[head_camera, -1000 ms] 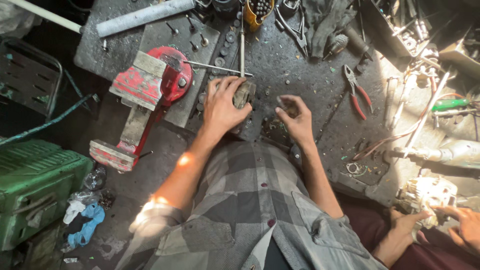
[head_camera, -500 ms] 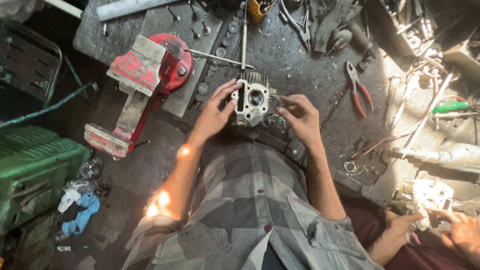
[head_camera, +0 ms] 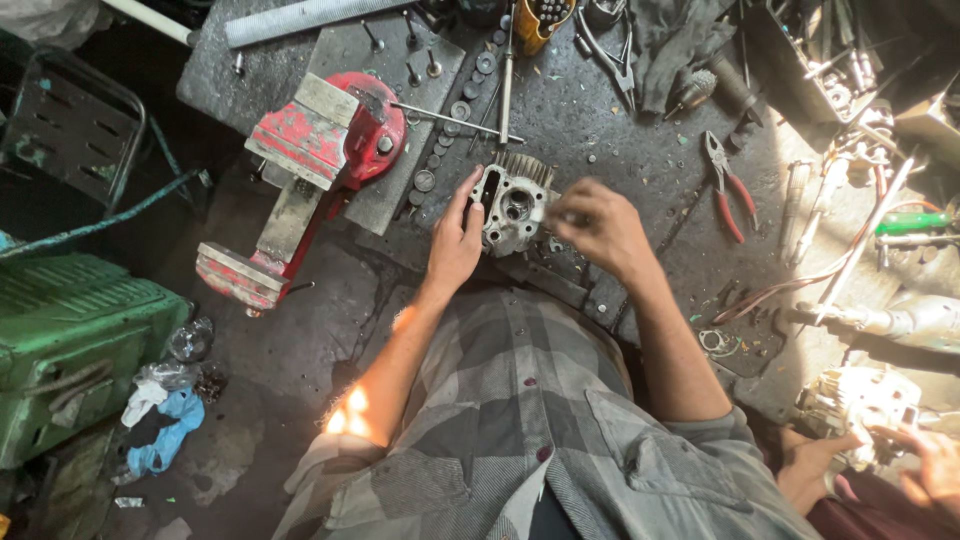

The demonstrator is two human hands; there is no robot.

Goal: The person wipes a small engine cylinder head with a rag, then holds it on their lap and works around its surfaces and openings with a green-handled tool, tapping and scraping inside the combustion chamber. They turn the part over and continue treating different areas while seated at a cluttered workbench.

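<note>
Item: finned grey cylinder head (head_camera: pixel 513 205), on the table (head_camera: pixel 640 120) between your hands. Its ported face is up toward you, fins on the far edge; long axis runs away from you, tilted slightly rightward.

Left hand (head_camera: pixel 455 240): fingers spread along the head's left side, steadying it. Right hand (head_camera: pixel 598 226): fingers pinched together just right of the head; what they pinch cannot be told.

Change: half a second ago both hands cupped the head; the right has now come off.

Surroundings: red bench vise (head_camera: pixel 320 150) beyond your left hand; red-handled pliers (head_camera: pixel 728 185) beyond your right. Another person's hands (head_camera: pixel 880 455) hold a pale casting at far right, well apart.
</note>
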